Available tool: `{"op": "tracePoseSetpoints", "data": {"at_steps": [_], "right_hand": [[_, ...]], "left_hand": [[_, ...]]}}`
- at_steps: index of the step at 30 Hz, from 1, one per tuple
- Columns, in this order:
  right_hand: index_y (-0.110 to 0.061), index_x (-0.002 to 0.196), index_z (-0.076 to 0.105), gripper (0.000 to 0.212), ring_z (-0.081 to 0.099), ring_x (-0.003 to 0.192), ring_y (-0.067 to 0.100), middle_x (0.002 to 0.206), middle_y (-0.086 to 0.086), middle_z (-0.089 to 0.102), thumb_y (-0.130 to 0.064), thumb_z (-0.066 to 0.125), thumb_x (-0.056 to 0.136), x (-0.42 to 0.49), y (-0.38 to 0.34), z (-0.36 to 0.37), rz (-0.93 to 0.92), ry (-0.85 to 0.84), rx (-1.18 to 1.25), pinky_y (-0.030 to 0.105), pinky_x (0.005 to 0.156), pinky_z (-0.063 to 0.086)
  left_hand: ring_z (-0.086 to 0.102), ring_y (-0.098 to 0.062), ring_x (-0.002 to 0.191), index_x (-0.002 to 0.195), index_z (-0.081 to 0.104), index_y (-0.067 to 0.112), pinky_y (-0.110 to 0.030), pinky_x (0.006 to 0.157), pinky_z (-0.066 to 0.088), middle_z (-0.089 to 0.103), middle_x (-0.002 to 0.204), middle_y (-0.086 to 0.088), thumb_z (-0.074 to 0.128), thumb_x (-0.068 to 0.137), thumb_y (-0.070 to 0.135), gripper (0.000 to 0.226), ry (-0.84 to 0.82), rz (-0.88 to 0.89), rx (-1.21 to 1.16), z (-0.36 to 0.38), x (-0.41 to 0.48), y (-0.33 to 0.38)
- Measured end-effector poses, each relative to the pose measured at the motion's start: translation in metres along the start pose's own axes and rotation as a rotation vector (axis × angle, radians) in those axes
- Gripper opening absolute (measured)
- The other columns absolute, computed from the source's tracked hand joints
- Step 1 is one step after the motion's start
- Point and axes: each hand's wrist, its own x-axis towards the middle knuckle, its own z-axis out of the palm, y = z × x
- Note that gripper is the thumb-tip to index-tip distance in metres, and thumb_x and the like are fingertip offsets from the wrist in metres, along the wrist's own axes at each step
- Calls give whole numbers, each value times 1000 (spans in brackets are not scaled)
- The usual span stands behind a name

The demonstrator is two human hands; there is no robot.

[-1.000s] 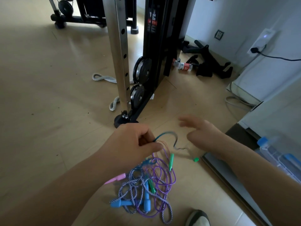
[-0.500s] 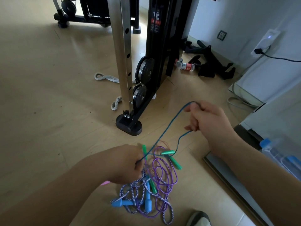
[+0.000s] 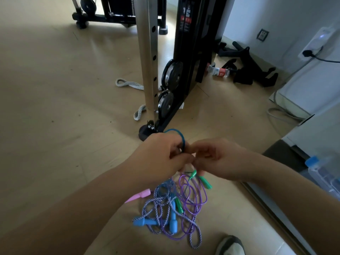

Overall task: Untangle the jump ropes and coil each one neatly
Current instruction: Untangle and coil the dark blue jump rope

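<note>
1. Your left hand (image 3: 161, 159) is raised over the floor (image 3: 55, 126), its fingers curled round the teal jump rope (image 3: 180, 134). A small loop of that cord arches over the top of the knuckles.
2. Your right hand (image 3: 220, 161) meets the left fingertip to fingertip. Its fingers are bent in and pinch the same teal cord just beside the left hand's grip.
3. Two green handles (image 3: 206, 182) hang just below your right fingers, tilted, clear of the floor pile.
4. The rest of the tangle lies on the floor directly beneath both hands. A thin purple rope (image 3: 199, 199) lies in loose loops, crossed over and under a blue-and-white braided rope (image 3: 156, 201).
5. Two blue handles (image 3: 141, 222) lie at the near edge of the pile. A third green handle (image 3: 178, 206) sits in its middle, and a pink handle (image 3: 141, 195) pokes out on the left, partly hidden by your left forearm.
6. Which cord runs to which handle inside the knot cannot be told.
7. A shoe (image 3: 230, 245) shows at the bottom edge, near the pile.
8. Beyond your hands stands a steel rack post (image 3: 149, 52) with weight plates (image 3: 172, 72) beside it, and a grey rope (image 3: 128, 83) lies on the floor behind the post.
</note>
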Motion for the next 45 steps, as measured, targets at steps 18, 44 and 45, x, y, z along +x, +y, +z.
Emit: {"op": "tracePoseSetpoints", "data": {"at_steps": [18, 44, 45], "right_hand": [[-23, 95, 72, 36, 66, 88, 25, 94, -1, 73, -33, 39, 82, 3, 17, -23, 370, 496, -417, 40, 82, 59], [-33, 149, 44, 62, 66, 105, 21, 123, 5, 67, -15, 64, 93, 1, 21, -14, 262, 473, -182, 25, 88, 47], [-43, 148, 42, 66, 70, 88, 14, 112, -2, 73, -13, 64, 94, -2, 12, -10, 194, 380, -128, 25, 81, 51]], "left_hand": [[61, -17, 86, 101, 68, 15, -20, 62, 40, 69, 101, -3, 54, 100, 25, 17, -678, -189, 596, 2, -12, -11], [72, 1, 78, 104, 67, 24, -26, 78, 59, 74, 88, 10, 53, 103, 19, 15, -214, -128, 226, -4, 1, -10], [72, 2, 75, 105, 69, 24, -22, 74, 59, 75, 88, 10, 55, 103, 21, 14, -175, -103, 158, -5, 0, -8]]}}
